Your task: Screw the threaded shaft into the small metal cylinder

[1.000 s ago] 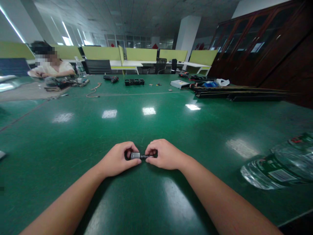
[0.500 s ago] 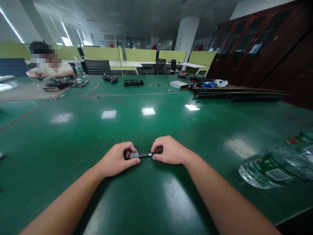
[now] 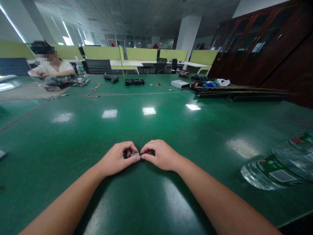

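Observation:
In the middle of the near table, my left hand (image 3: 119, 159) is closed around a small silver metal cylinder (image 3: 134, 154), which looks like a small motor. Thumb and fingers grip it from the left. My right hand (image 3: 160, 155) is closed in a pinch right at the cylinder's right end, fingertips almost touching those of my left hand. The thin black rod that stuck out of the cylinder half a second ago is now hidden by my right fingers. Both hands rest low over the green tabletop (image 3: 127, 195).
Right of my forearm lies a big clear water bottle (image 3: 281, 169) on its side. Across the table are a cordless drill (image 3: 111, 78), a black box-like part (image 3: 134, 82), a grey box (image 3: 180, 84) and long dark strips (image 3: 220, 93). A person (image 3: 52, 67) sits at the far left.
My right hand has slid left along the rod, up against the cylinder, so the rod no longer shows. My left hand stays in place with its grip on the cylinder.

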`<state>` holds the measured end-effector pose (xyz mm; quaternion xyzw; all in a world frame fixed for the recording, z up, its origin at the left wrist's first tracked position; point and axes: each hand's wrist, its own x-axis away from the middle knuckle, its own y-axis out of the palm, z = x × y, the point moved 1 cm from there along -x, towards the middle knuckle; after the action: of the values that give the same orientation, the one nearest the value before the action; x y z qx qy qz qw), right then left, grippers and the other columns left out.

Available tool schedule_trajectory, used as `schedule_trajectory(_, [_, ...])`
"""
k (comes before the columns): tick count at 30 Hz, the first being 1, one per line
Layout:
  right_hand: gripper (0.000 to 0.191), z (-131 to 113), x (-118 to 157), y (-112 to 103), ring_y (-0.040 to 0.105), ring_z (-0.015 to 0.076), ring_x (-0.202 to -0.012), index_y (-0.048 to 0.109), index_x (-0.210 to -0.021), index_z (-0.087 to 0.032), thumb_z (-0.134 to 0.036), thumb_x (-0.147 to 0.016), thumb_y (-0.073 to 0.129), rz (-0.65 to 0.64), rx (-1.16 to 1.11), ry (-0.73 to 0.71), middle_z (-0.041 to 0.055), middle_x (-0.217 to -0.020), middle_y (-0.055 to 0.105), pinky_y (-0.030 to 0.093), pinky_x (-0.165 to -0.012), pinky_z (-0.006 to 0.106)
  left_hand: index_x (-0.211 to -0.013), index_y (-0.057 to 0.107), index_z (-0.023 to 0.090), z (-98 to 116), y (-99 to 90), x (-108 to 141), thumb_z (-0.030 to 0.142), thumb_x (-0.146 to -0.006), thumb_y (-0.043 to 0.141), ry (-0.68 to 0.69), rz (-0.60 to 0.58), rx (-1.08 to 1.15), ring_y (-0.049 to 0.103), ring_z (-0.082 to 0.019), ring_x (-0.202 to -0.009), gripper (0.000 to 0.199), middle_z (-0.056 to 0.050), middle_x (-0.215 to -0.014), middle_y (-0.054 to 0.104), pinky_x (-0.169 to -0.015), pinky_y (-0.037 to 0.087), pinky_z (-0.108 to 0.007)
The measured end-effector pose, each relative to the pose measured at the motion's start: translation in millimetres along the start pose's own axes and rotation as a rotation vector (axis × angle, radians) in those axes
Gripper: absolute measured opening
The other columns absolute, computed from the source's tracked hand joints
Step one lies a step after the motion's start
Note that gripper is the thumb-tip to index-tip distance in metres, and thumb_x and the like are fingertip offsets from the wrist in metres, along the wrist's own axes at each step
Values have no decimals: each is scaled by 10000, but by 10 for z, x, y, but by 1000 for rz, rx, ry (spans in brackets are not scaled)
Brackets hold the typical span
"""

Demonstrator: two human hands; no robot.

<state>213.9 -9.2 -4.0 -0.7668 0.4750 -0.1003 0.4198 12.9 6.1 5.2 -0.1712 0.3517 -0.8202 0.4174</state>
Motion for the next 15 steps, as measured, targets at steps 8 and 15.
schedule_trajectory(8, [144, 17, 10, -4, 566, 125, -726, 718, -871, -181, -178, -727, 721, -15, 54, -29, 1, -764, 668, 397, -699, 249, -893, 643, 173, -10, 10, 0, 361, -752, 705, -11, -4, -32, 537, -142, -651, 243, 25, -700, 560, -587, 387, -230])
schedule_trajectory(15, [136, 19, 16, -17, 552, 125, -716, 716, -862, -176, -163, -729, 692, -16, 52, -22, 0, -745, 649, 396, -677, 240, -852, 632, 172, 1, 7, 0, 366, -734, 715, -14, 7, -50, 532, -139, -642, 242, 30, -684, 556, -582, 377, -226])
